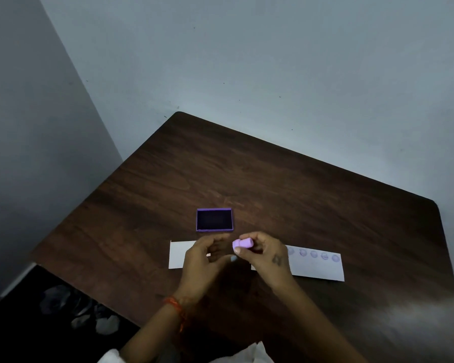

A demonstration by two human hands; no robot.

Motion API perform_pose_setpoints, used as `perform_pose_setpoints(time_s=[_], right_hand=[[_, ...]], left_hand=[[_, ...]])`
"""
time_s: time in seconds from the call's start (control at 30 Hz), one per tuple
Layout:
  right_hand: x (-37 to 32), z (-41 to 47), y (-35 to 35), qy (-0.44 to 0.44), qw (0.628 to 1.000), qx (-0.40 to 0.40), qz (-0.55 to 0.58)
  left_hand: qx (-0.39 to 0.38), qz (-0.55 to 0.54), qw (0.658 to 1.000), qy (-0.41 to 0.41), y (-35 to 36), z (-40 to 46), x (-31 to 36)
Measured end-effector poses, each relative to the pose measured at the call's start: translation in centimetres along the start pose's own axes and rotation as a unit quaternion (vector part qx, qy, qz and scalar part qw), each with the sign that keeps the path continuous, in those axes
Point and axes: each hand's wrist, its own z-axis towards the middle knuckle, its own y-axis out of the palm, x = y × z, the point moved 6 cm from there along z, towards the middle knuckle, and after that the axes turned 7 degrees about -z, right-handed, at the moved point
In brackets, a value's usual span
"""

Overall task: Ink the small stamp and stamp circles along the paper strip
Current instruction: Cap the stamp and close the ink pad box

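Note:
A small lilac stamp (243, 243) lies sideways in the fingertips of my right hand (266, 254), held above the middle of the white paper strip (316, 269). My left hand (203, 260) hovers just left of the stamp with its fingers spread and curled, holding nothing. Several faint purple circles (313, 254) run along the strip's right part. The open purple ink pad (214, 220) with its dark inside sits on the table just beyond the strip. My hands hide the strip's middle.
The dark wooden table (273, 179) stands in a corner between grey walls. Its left edge drops to a dark floor with pale objects (89, 310). An orange thread circles my left wrist (176, 305).

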Motion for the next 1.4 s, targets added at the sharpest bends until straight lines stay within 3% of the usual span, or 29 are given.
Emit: perform_pose_setpoints(time_s=[0.13, 0.43, 0.53, 0.7, 0.83, 0.93, 1.07, 1.27, 1.4], right_hand=[[0.0, 1.9, 1.6, -0.039, 0.989, 0.021, -0.142], [1.7, 3.3, 3.8, -0.035, 0.959, -0.03, -0.278], [1.3, 3.0, 3.5, -0.043, 0.96, -0.026, -0.274], [-1.9, 1.8, 3.3, -0.114, 0.962, 0.077, -0.234], [-2.9, 1.0, 5.9, -0.103, 0.97, 0.045, -0.215], [-2.7, 0.7, 7.9, -0.073, 0.969, 0.006, -0.236], [-2.1, 0.9, 9.3, -0.042, 0.956, -0.027, -0.288], [-1.9, 1.2, 9.7, -0.024, 0.958, -0.032, -0.285], [-2.3, 1.3, 9.5, -0.027, 0.967, -0.023, -0.254]], left_hand=[[0.024, 0.05, 0.998, -0.011, -1.4, 0.4, -1.1], [0.05, 0.077, 0.996, -0.016, -3.2, 0.4, -2.0], [0.06, 0.077, 0.995, -0.005, -3.8, 0.3, -1.9], [0.143, 0.126, 0.981, 0.023, -6.1, 0.2, -1.1], [0.219, 0.188, 0.957, -0.007, -8.1, 0.0, -1.3], [0.194, 0.213, 0.954, -0.089, -8.1, 0.1, -2.7], [0.155, 0.248, 0.947, -0.132, -7.8, -0.3, -4.2], [0.154, 0.244, 0.947, -0.142, -7.8, -0.2, -4.4], [0.188, 0.216, 0.954, -0.095, -8.1, -0.4, -3.5]])
